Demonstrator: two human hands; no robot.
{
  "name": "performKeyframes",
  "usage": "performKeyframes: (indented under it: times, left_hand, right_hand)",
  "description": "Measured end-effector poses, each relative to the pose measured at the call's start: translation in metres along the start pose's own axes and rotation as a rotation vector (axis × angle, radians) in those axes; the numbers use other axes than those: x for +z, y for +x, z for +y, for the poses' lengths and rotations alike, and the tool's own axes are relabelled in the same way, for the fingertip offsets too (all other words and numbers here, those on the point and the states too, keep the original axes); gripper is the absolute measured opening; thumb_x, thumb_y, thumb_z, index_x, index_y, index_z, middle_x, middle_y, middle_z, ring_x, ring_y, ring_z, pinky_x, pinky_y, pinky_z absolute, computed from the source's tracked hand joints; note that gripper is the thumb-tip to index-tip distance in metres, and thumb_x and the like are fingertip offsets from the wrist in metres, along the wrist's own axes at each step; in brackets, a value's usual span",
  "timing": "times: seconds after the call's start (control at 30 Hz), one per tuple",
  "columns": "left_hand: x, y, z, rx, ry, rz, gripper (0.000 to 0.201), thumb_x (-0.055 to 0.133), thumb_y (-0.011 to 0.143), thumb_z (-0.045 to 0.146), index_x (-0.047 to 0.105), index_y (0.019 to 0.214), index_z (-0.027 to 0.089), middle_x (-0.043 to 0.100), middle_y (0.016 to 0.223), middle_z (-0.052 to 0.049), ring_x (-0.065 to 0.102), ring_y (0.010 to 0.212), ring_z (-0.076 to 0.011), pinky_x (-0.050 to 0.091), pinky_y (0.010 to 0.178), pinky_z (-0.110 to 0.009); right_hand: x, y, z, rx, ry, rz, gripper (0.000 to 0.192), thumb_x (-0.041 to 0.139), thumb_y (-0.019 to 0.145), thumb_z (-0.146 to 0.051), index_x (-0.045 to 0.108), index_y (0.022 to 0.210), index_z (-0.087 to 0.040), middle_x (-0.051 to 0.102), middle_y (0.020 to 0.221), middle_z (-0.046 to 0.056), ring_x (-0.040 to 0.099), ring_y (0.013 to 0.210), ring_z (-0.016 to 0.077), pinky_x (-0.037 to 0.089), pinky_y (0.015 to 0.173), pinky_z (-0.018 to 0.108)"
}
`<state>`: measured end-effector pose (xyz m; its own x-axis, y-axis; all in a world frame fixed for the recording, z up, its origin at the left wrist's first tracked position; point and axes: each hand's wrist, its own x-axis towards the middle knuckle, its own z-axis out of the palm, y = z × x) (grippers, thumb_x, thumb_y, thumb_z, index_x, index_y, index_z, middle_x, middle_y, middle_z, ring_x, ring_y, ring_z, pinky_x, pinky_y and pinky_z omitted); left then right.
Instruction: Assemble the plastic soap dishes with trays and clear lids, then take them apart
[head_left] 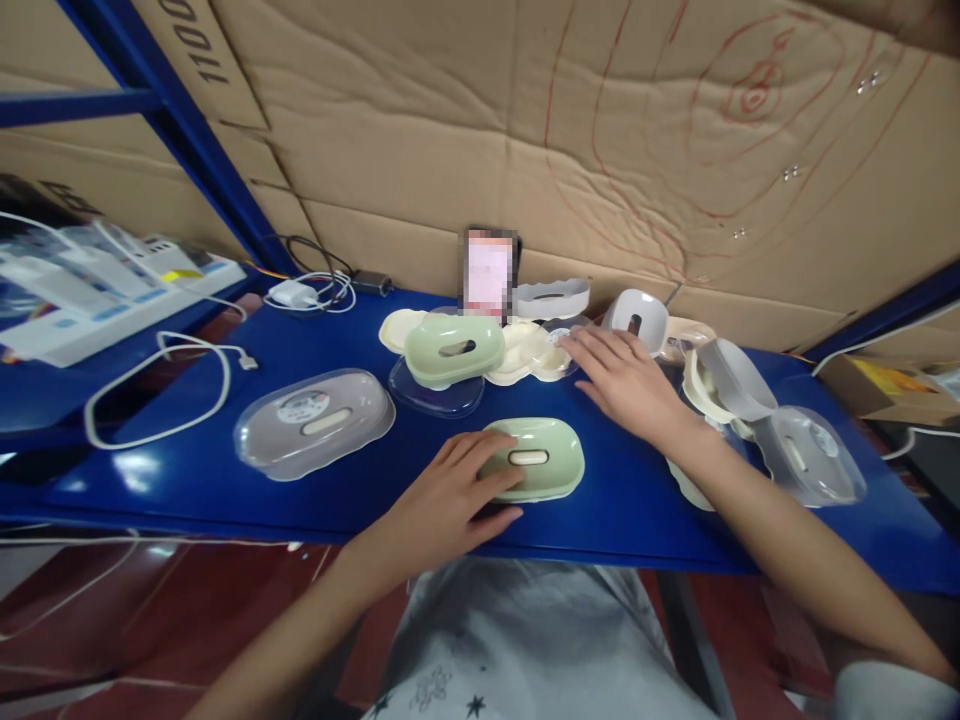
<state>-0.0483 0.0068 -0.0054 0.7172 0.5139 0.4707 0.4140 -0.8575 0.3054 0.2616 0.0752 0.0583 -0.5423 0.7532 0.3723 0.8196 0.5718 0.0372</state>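
My left hand (pixel 457 490) lies on the left end of a light green oval case (pixel 555 455) near the table's front edge. Its fingers are stretched over the top, with the thumb by the front rim. A pale insert fills the slot in the case. Farther back, my right hand (pixel 630 380) is extended with its fingers together, tips at a clear plastic cover (pixel 551 350) with a round label. Whether they grip it is unclear. Left of that hand, a second green oval piece (pixel 431 355) with an open slot rests partly over a clear lid (pixel 442 397).
A covered grey case (pixel 315 440) sits at left, another (pixel 806 460) at right. Cream wavy trays (pixel 514 355) and grey oval shells (pixel 731 375) lie behind and right. A phone (pixel 489 270) leans against cardboard. A white cable (pixel 161 440) and power strip (pixel 52 340) occupy the left.
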Motion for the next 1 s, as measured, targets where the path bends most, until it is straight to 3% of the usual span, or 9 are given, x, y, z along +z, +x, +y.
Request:
performKeyframes:
  times: [0.13, 0.2, 0.37, 0.47, 0.53, 0.7, 0.83, 1.0]
  left_hand:
    - [0.001, -0.003, -0.001, 0.001, -0.004, 0.01, 0.023, 0.064, 0.107, 0.025, 0.064, 0.13, 0.023, 0.063, 0.139, -0.013, 0.062, 0.133, -0.0305, 0.056, 0.112, -0.053]
    - [0.003, -0.006, -0.002, -0.021, 0.0, 0.037, 0.03, 0.065, 0.107, 0.027, 0.061, 0.137, 0.023, 0.06, 0.145, -0.015, 0.061, 0.135, -0.032, 0.057, 0.112, -0.055]
    - [0.005, -0.009, 0.0, -0.128, -0.02, 0.141, 0.06, 0.073, 0.102, 0.031, 0.047, 0.155, 0.022, 0.035, 0.169, -0.022, 0.046, 0.154, -0.0393, 0.054, 0.12, -0.058]
    - [0.005, -0.008, 0.0, -0.166, -0.058, 0.081, 0.076, 0.075, 0.101, 0.033, 0.035, 0.166, 0.027, 0.03, 0.173, -0.019, 0.042, 0.158, -0.0386, 0.052, 0.122, -0.057]
    - [0.005, -0.008, -0.002, -0.179, -0.096, 0.031, 0.079, 0.074, 0.102, 0.034, 0.031, 0.168, 0.031, 0.033, 0.173, -0.017, 0.043, 0.158, -0.0367, 0.05, 0.124, -0.057]
    - [0.007, -0.012, -0.006, -0.261, -0.204, -0.009, 0.069, 0.079, 0.099, 0.037, 0.044, 0.158, 0.036, 0.034, 0.172, -0.012, 0.048, 0.156, -0.0338, 0.052, 0.123, -0.055]
    - [0.006, -0.013, -0.007, -0.295, -0.239, -0.071, 0.075, 0.081, 0.097, 0.035, 0.041, 0.16, 0.037, 0.036, 0.173, -0.01, 0.047, 0.157, -0.033, 0.05, 0.124, -0.055]
    - [0.005, -0.011, -0.006, -0.311, -0.227, -0.106, 0.092, 0.083, 0.095, 0.046, 0.028, 0.168, 0.039, 0.023, 0.18, -0.012, 0.039, 0.162, -0.0372, 0.048, 0.124, -0.06]
  right_hand:
    - [0.009, 0.019, 0.007, -0.029, -0.022, -0.004, 0.036, 0.051, 0.114, -0.033, 0.068, 0.143, -0.02, 0.074, 0.142, 0.007, 0.065, 0.138, 0.0276, 0.041, 0.127, 0.051]
    - [0.005, 0.009, -0.006, -0.034, -0.031, 0.022, 0.04, 0.047, 0.115, -0.041, 0.071, 0.139, -0.019, 0.076, 0.136, 0.008, 0.069, 0.131, 0.0276, 0.044, 0.122, 0.051]
    - [-0.012, -0.038, -0.057, -0.15, 0.034, 0.131, 0.032, 0.066, 0.108, -0.038, 0.072, 0.134, -0.019, 0.08, 0.123, 0.01, 0.074, 0.112, 0.025, 0.047, 0.114, 0.051]
    - [-0.01, -0.057, -0.078, -0.214, 0.125, 0.025, 0.04, 0.063, 0.11, -0.039, 0.065, 0.144, -0.019, 0.075, 0.136, 0.011, 0.067, 0.13, 0.0272, 0.041, 0.122, 0.057]
    - [-0.006, -0.064, -0.084, -0.223, 0.16, -0.076, 0.046, 0.06, 0.111, -0.034, 0.057, 0.155, -0.021, 0.066, 0.152, 0.012, 0.055, 0.148, 0.0302, 0.038, 0.126, 0.062]
    - [-0.003, -0.068, -0.081, -0.323, 0.253, -0.208, 0.065, 0.046, 0.104, -0.001, 0.045, 0.165, -0.024, 0.04, 0.175, 0.008, 0.028, 0.166, 0.0268, 0.023, 0.134, 0.067]
    - [-0.005, -0.067, -0.078, -0.35, 0.359, -0.273, 0.075, 0.042, 0.096, 0.006, 0.047, 0.163, -0.027, 0.037, 0.177, 0.003, 0.025, 0.167, 0.0202, 0.009, 0.137, 0.065]
    - [-0.001, -0.066, -0.079, -0.324, 0.3, -0.242, 0.071, 0.043, 0.098, 0.003, 0.049, 0.162, -0.029, 0.036, 0.177, 0.005, 0.025, 0.168, 0.0227, 0.016, 0.135, 0.067]
